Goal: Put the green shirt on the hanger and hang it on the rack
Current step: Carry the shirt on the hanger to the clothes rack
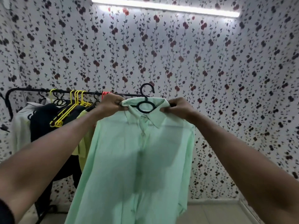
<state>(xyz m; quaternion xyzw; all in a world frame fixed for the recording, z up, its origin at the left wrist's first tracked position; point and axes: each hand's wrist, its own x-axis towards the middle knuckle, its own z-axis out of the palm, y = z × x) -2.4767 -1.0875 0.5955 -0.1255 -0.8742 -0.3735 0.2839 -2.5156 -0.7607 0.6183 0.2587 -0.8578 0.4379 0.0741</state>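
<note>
Now both my hands up front: left hand (111, 102) and right hand (175, 105) pinch green shirt (137, 151) at collar, shirt already on black hanger (145, 101). Left: hook onto rack (32, 91) behind, hook not yet on rail.

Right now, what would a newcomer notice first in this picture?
First, the green shirt in the centre, on a black hanger, held at the collar by the left hand and the right hand. Behind at left, a black rack carries yellow hangers and clothes.
</note>
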